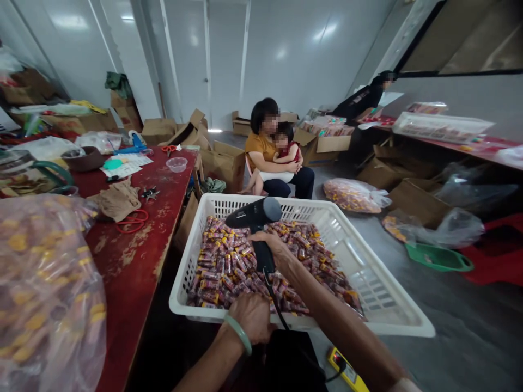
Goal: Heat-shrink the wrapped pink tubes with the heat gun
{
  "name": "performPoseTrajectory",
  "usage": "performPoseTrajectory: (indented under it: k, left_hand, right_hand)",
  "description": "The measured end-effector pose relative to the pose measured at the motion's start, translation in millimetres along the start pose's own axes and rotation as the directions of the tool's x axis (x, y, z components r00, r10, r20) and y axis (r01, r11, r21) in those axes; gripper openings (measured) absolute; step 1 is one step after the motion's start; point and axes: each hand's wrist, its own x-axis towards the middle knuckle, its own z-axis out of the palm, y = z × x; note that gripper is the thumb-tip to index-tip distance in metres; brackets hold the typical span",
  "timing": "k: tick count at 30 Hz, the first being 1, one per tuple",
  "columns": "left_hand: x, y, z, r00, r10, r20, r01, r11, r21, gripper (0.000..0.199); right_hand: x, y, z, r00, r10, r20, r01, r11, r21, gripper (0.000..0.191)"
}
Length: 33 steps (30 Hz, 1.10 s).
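Up close, the risk: the power cord droops from the black hair dryer over the near rim of the white plastic basket to a yellow power strip, so it could snag on the rim or a wrist and tug the dryer. Heat held too near could also warp the clear-wrapped tubes.
Arms: both bare forearms reach forward from the bottom edge and converge over the basket; the right crosses in from the lower right.
Hands: the right hand grasps the dryer's handle, nozzle tilted up and away from the tubes. The left hand curls at the near rim, a pale green bangle on its wrist; whether it holds anything, I cannot tell.
Basket: heaped with the tubes, just beyond the hands.
Desk: a bulging clear plastic bag fills the near-left corner of the worn red desk; red-handled scissors lie by its right edge.
Floor: a filled plastic bag and a green dustpan lie right of the basket.
Far side: a seated person holds another person on their lap among cardboard boxes.
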Motion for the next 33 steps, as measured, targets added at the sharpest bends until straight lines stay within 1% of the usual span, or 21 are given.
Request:
performPoseTrajectory:
  k: [2, 5, 7, 11, 14, 16, 18, 20, 21, 22, 24, 26, 28, 31, 33]
  left_hand:
    - [0, 0, -1.2, 1.000, 0.000, 0.013, 0.000, 1.000, 0.001, 0.041]
    - [-2, 0, -3.1, 0.999, 0.035, 0.013, -0.035, 0.999, 0.002, 0.042]
    - [-2, 0, -4.5, 0.999, 0.050, 0.016, -0.049, 0.999, -0.002, 0.045]
    - [-4, 2, -8.0, 1.000, 0.019, 0.022, -0.019, 1.000, 0.003, 0.047]
    - [-5, 3, -9.3, 0.999, 0.021, 0.033, -0.022, 0.999, 0.026, 0.045]
    - [-5, 3, -8.5, 0.999, 0.019, 0.029, -0.021, 0.999, 0.040, 0.047]
    - [-4, 2, -6.7, 1.000, -0.002, 0.011, 0.002, 0.999, 0.052, 0.048]
    - [-4, 2, -5.0, 1.000, -0.014, 0.004, 0.013, 0.998, 0.056, 0.046]
    - [-4, 2, -4.4, 1.000, -0.015, 0.007, 0.014, 0.998, 0.057, 0.045]
    - [-4, 2, -4.2, 1.000, -0.016, 0.007, 0.016, 0.998, 0.059, 0.044]
    - [-5, 2, -4.2, 1.000, -0.017, 0.006, 0.017, 0.998, 0.067, 0.043]
    - [-5, 2, -4.6, 1.000, -0.017, 0.000, 0.017, 0.997, 0.078, 0.042]
    - [-4, 2, -4.7, 1.000, -0.007, -0.003, 0.008, 0.997, 0.082, 0.043]
    - [-3, 1, -4.2, 1.000, 0.013, -0.006, -0.013, 0.996, 0.091, 0.042]
    - [-2, 1, -3.6, 1.000, 0.018, -0.013, -0.016, 0.996, 0.093, 0.040]
  right_hand:
    - [-3, -6, -13, 0.998, -0.021, -0.058, 0.022, 1.000, 0.018, 0.035]
    - [-25, -5, -35, 0.996, -0.013, -0.083, 0.014, 1.000, 0.014, 0.036]
    - [-46, 0, -49, 0.996, 0.002, -0.088, -0.003, 1.000, -0.004, 0.040]
    - [-90, 9, -85, 0.988, 0.068, -0.139, -0.074, 0.997, -0.036, 0.047]
    - [-124, 12, -119, 0.973, 0.038, -0.229, -0.051, 0.997, -0.051, 0.047]
    - [-146, 14, -142, 0.958, 0.015, -0.288, -0.044, 0.995, -0.095, 0.043]
    - [-165, 16, -162, 0.962, 0.010, -0.271, -0.047, 0.991, -0.129, 0.038]
    - [-177, 17, -178, 0.969, 0.004, -0.245, -0.039, 0.990, -0.137, 0.035]
    - [-181, 18, -185, 0.965, 0.005, -0.260, -0.044, 0.989, -0.144, 0.035]
    - [-184, 18, -190, 0.954, 0.011, -0.299, -0.059, 0.986, -0.154, 0.036]
    - [-188, 19, -197, 0.915, 0.017, -0.403, -0.100, 0.977, -0.187, 0.037]
    - [-193, 20, -201, 0.896, 0.002, -0.444, -0.112, 0.969, -0.222, 0.036]
    - [-202, 21, -203, 0.910, -0.015, -0.414, -0.091, 0.968, -0.235, 0.036]
    - [-212, 21, -203, 0.944, -0.029, -0.329, -0.038, 0.980, -0.196, 0.035]
    - [-215, 18, -204, 0.944, -0.046, -0.328, -0.020, 0.980, -0.196, 0.034]
